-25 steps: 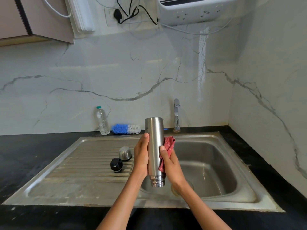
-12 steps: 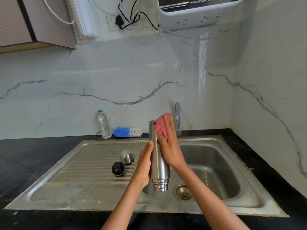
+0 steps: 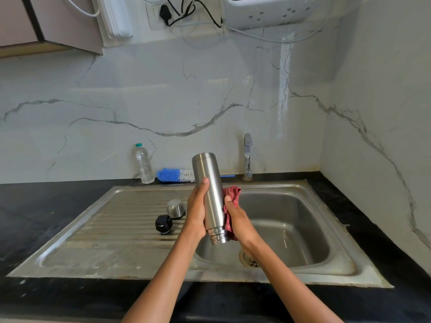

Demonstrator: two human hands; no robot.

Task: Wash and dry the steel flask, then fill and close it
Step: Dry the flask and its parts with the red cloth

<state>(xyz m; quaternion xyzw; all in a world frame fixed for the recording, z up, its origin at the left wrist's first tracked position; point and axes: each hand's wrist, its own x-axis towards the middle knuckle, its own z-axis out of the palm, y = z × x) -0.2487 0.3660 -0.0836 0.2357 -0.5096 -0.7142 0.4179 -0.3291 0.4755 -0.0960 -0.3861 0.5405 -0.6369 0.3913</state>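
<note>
Steel flask (image 3: 210,194) inverted, gripped by left hand (image 3: 196,213), right hand (image 3: 238,220) pressing red cloth (image 3: 232,197) against it

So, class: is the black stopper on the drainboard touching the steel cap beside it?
Apart. The head view shows a strip of ribbed drainboard between the black stopper and the steel cap.
</note>
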